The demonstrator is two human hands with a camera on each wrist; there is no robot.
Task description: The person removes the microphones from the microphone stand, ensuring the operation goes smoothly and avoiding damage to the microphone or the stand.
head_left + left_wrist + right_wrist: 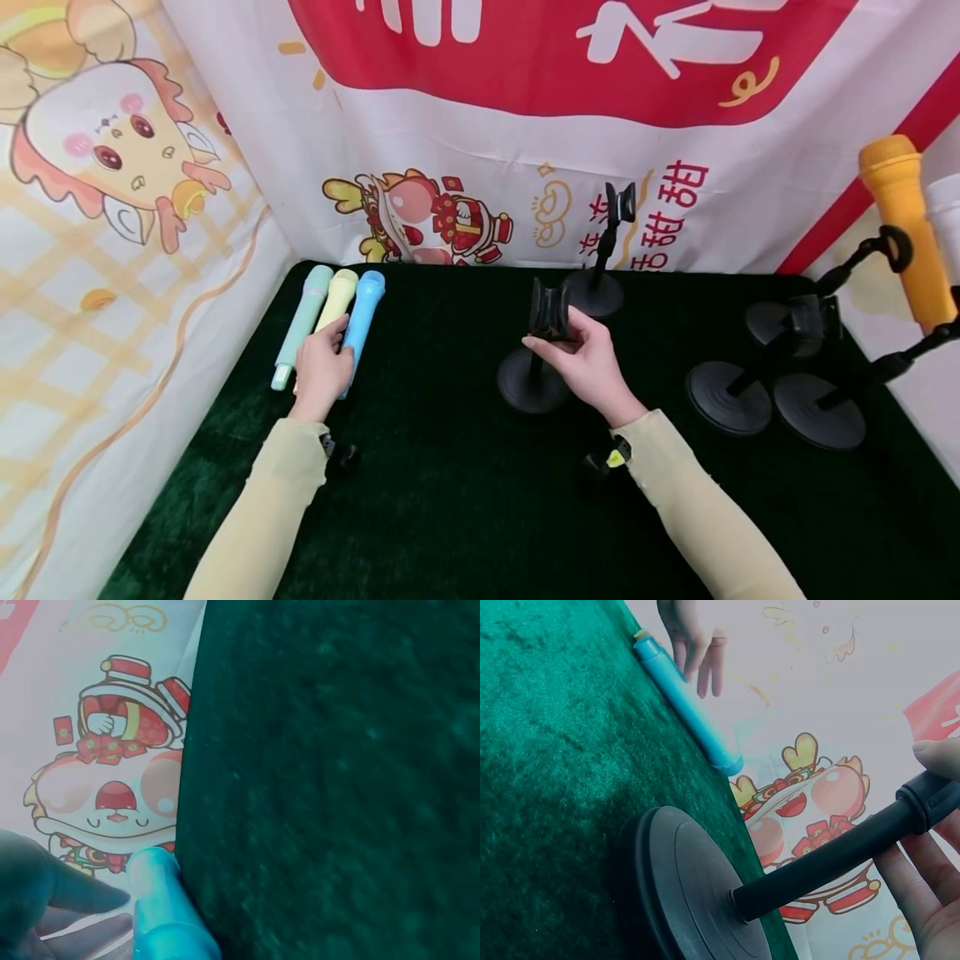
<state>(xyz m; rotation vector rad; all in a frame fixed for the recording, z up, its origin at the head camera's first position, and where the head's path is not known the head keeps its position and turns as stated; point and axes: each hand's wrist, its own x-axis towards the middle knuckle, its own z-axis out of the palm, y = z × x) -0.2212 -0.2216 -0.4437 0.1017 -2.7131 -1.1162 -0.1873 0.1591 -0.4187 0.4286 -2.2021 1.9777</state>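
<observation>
L hand point(322, 371) is over the mics at the far L of the bench point(465, 500), reaching down btwn the yellow mic point(341, 292) & blue mic point(366, 308). Its fingers are extended, not wrapped round anything; L wrist view has fingertips just beside the blue mic. Can't tell if they touch either one. Green mic point(302, 325) lies on the outer L, so the 3 mics sit side by side, roughly parallel.

R hand point(592, 367) is clamped on the near stand point(517, 383), thumb & fingers round the upper stem just under its blk clip. Stem upright-ish in head view, round base below; R wrist view shows base at the green cloth, can't tell if fully resting. Hands well apart.

Rear stand point(603, 250), blk too, is upright just behind, nr the back edge. Far R: 3 more blk stands, bases grouped close. Orange mic point(903, 233) is up at the holder of one; white mic point(947, 208) next to it, cut off by frame edge.

Bench has dk green plush cover. Back cloth point(450, 117) = white w/ red panel & cartoon print; side cloth point(120, 150) on L has a cartoon on yellow check. Sleeves pale yellow, blk gear on both wrists.
</observation>
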